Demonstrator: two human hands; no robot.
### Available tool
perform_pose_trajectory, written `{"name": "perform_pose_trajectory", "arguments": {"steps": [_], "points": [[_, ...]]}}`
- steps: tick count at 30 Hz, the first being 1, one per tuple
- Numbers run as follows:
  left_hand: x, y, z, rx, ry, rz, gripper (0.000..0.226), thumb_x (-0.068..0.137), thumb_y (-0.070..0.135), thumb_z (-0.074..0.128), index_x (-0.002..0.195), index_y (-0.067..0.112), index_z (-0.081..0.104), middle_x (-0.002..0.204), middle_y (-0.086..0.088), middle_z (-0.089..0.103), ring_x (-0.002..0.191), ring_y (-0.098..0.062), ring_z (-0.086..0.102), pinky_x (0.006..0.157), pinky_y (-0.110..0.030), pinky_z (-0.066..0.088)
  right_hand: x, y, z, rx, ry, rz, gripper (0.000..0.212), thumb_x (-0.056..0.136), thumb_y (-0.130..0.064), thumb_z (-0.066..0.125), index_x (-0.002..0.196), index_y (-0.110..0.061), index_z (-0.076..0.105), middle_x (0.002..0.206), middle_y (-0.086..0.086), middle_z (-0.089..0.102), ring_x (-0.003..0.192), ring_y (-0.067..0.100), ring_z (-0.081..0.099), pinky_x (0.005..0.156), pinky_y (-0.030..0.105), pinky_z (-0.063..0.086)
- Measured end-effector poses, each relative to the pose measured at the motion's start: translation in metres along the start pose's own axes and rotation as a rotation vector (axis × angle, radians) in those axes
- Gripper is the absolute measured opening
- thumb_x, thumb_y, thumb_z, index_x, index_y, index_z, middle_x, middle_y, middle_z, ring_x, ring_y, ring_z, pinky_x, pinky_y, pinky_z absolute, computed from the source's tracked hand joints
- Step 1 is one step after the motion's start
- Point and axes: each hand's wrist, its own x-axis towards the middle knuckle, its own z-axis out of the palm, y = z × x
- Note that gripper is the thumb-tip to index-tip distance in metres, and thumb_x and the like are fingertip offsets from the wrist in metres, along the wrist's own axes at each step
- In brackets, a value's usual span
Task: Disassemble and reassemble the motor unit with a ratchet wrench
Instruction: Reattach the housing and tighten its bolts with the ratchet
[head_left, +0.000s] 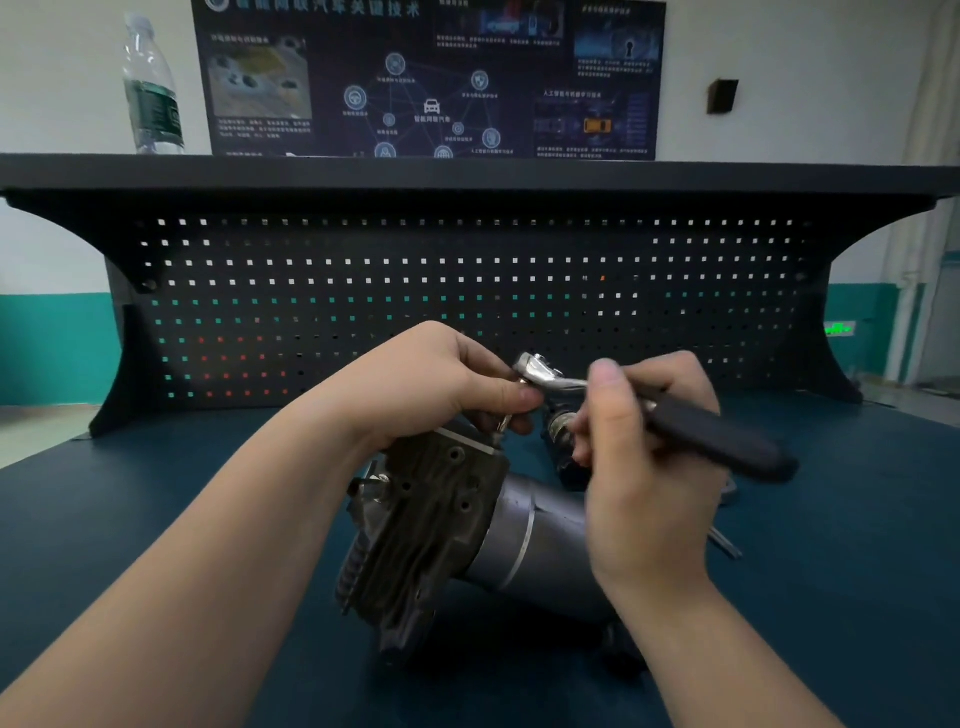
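Note:
The motor unit (457, 525) lies on the dark blue bench, a ribbed dark housing at the left joined to a grey cylinder at the right. Above its far end I hold a ratchet wrench (675, 415) with a chrome head and a black handle. My right hand (644, 467) grips the handle near the head, thumb up. My left hand (447, 384) pinches at the chrome head (540, 370) and has a small metal part between its fingers. What sits under the head is partly hidden by my fingers.
A black pegboard back panel (467, 291) rises behind the bench under a dark shelf (467, 174). A plastic water bottle (151, 88) stands on the shelf at the left. Small metal pieces (724, 540) lie on the bench right of the motor.

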Motion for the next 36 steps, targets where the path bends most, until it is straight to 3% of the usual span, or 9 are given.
{"name": "perform_pose_trajectory", "arguments": {"steps": [2, 5, 11, 16, 19, 24, 26, 32, 36], "points": [[-0.001, -0.001, -0.001, -0.008, -0.02, 0.043, 0.02, 0.068, 0.042, 0.077, 0.08, 0.026, 0.079, 0.078, 0.009, 0.074, 0.077, -0.001, 0.066, 0.082, -0.023, 0.05, -0.003, -0.002, 0.0, -0.123, -0.084, -0.194, 0.016, 0.092, -0.024, 0.053, 0.076, -0.02, 0.049, 0.062, -0.008, 0.053, 0.056, 0.005, 0.052, 0.056, 0.017, 0.042], [-0.003, 0.0, 0.0, -0.008, -0.014, 0.063, 0.029, 0.066, 0.048, 0.076, 0.089, 0.03, 0.078, 0.093, 0.01, 0.075, 0.098, -0.007, 0.067, 0.1, -0.037, 0.046, 0.001, -0.005, 0.002, -0.013, -0.041, 0.026, 0.018, 0.088, -0.026, 0.052, 0.071, -0.02, 0.048, 0.058, -0.006, 0.047, 0.053, 0.012, 0.046, 0.054, 0.027, 0.039], [-0.002, 0.0, 0.0, 0.068, 0.041, 0.004, 0.019, 0.073, 0.051, 0.075, 0.077, 0.033, 0.077, 0.065, 0.001, 0.056, 0.059, -0.008, 0.047, 0.06, -0.025, 0.038, 0.019, 0.004, -0.006, 0.695, 0.079, 0.768, 0.014, 0.082, -0.013, 0.051, 0.068, -0.011, 0.052, 0.052, 0.002, 0.041, 0.041, 0.011, 0.031, 0.038, 0.021, 0.028], [-0.002, 0.003, 0.003, 0.044, 0.126, -0.051, 0.02, 0.063, 0.049, 0.08, 0.073, 0.032, 0.077, 0.078, -0.005, 0.072, 0.068, -0.004, 0.06, 0.07, -0.026, 0.044, 0.018, 0.014, -0.009, 0.945, 0.202, 1.101, 0.018, 0.072, -0.015, 0.054, 0.057, -0.008, 0.061, 0.055, -0.001, 0.043, 0.037, 0.009, 0.03, 0.034, 0.018, 0.024], [0.0, 0.003, 0.004, 0.069, 0.149, -0.071, 0.02, 0.06, 0.051, 0.08, 0.071, 0.034, 0.076, 0.083, -0.012, 0.071, 0.07, -0.009, 0.06, 0.068, -0.026, 0.044, 0.013, 0.015, -0.005, 0.719, 0.188, 0.89, 0.021, 0.086, -0.02, 0.053, 0.067, -0.013, 0.056, 0.055, 0.002, 0.047, 0.038, 0.01, 0.033, 0.036, 0.02, 0.026], [0.0, 0.002, -0.001, 0.088, 0.064, -0.035, 0.025, 0.06, 0.052, 0.082, 0.077, 0.035, 0.077, 0.083, 0.01, 0.075, 0.085, -0.002, 0.066, 0.082, -0.029, 0.048, 0.002, 0.001, -0.002, -0.162, -0.114, -0.117, 0.023, 0.093, -0.03, 0.051, 0.071, -0.024, 0.05, 0.058, -0.006, 0.053, 0.051, 0.006, 0.051, 0.05, 0.02, 0.04], [-0.002, 0.001, -0.002, 0.072, 0.006, -0.01, 0.027, 0.065, 0.052, 0.077, 0.085, 0.033, 0.078, 0.093, 0.002, 0.075, 0.094, -0.016, 0.067, 0.093, -0.038, 0.048, 0.005, -0.003, -0.001, -0.081, -0.065, 0.063, 0.023, 0.09, -0.029, 0.052, 0.071, -0.017, 0.054, 0.058, 0.001, 0.055, 0.051, 0.011, 0.051, 0.05, 0.022, 0.04], [-0.003, 0.002, -0.002, 0.035, -0.028, -0.014, 0.03, 0.066, 0.052, 0.079, 0.081, 0.026, 0.078, 0.075, -0.006, 0.06, 0.071, -0.015, 0.05, 0.072, -0.034, 0.039, 0.021, -0.001, -0.002, 0.816, 0.209, 0.979, 0.013, 0.079, -0.011, 0.052, 0.072, -0.003, 0.06, 0.053, 0.006, 0.05, 0.04, 0.008, 0.041, 0.036, 0.018, 0.032], [-0.001, 0.004, 0.002, 0.07, 0.023, -0.044, 0.024, 0.064, 0.055, 0.073, 0.074, 0.033, 0.078, 0.07, -0.007, 0.062, 0.069, -0.011, 0.053, 0.069, -0.028, 0.041, 0.02, 0.007, -0.002, 0.881, 0.299, 1.085, 0.01, 0.08, -0.008, 0.052, 0.074, -0.003, 0.058, 0.054, 0.005, 0.049, 0.039, 0.006, 0.04, 0.034, 0.016, 0.031]]}}
